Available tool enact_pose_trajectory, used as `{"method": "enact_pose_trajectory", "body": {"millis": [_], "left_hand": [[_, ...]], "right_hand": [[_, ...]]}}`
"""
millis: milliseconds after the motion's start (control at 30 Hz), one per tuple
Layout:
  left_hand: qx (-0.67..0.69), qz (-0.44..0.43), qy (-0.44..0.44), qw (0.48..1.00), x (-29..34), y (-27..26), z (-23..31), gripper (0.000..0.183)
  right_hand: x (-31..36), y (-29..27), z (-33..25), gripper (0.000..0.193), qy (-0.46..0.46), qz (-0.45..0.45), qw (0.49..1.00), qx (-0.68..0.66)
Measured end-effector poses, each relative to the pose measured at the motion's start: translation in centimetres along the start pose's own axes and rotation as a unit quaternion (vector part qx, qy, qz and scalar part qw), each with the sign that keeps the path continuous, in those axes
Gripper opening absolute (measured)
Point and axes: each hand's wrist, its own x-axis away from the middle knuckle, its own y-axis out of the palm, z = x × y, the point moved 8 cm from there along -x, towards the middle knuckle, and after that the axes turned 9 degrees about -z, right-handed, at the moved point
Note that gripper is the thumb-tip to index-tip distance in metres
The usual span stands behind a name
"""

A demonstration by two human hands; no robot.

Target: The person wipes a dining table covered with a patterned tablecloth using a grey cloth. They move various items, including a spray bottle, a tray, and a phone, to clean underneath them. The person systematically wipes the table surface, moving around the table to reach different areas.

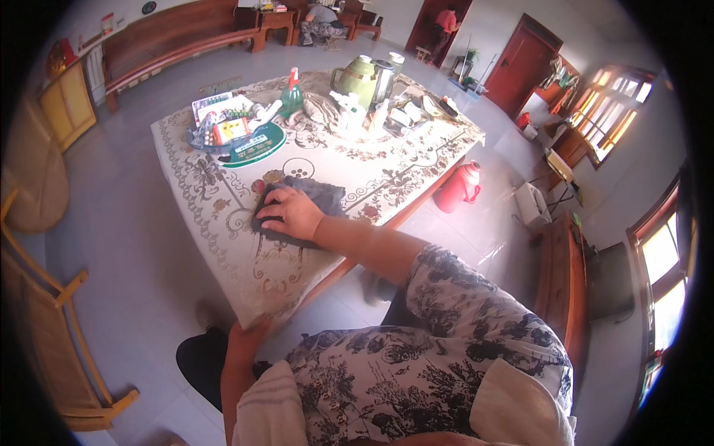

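Note:
My right hand (291, 213) presses down on a folded dark grey cloth (321, 195), fingers bent over it, on the near part of the table. Beneath it spreads a cream tablecloth (223, 230) with brown floral patterns. At the table's near corner, my left hand (251, 331) touches the tablecloth's edge; its fingers are mostly hidden. Beyond the grey cloth, to the left, lies a green fan-like board (256, 146) by a tray of small boxes and packets (223, 126).
A green spray bottle (292, 97) with a red top, a green thermos jug (358, 80) and several small items stand on the table's far side. A pink thermos (459, 187) is on the floor to the right. A wooden folding chair (71, 327) stands left. Two people are far back.

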Motion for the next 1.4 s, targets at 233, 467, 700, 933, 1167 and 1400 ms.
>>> {"method": "enact_pose_trajectory", "body": {"millis": [233, 467, 700, 933, 1167, 1400], "left_hand": [[-0.054, 0.011, 0.031, 0.998, 0.2, -1.7, -1.1, 0.039], [-0.007, -0.063, -0.005, 0.998, 0.6, 0.9, 0.4, 0.041], [0.012, -0.040, 0.032, 0.999, 0.7, -0.1, 0.1, 0.034], [0.003, -0.048, -0.023, 0.999, 1.0, 0.8, 0.7, 0.038], [0.020, -0.061, 0.033, 0.997, 1.1, 0.8, 0.8, 0.038], [0.026, -0.075, 0.006, 0.997, 1.2, 1.7, 1.0, 0.036]], "right_hand": [[-0.1, 2.2, -5.2, 0.017, -0.032, -0.006, 0.998, -0.058], [-1.1, -0.9, 7.1, 0.014, 0.114, 0.012, 0.992, 0.057], [0.3, 2.8, -9.6, 0.011, -0.152, -0.094, 0.979, -0.098], [-5.5, 1.7, 4.9, 0.018, 0.178, 0.013, 0.984, 0.012], [-1.6, 3.7, -8.1, 0.013, -0.093, -0.113, 0.985, -0.091], [-5.3, 4.1, -3.1, 0.012, 0.048, -0.007, 0.998, -0.039]]}}
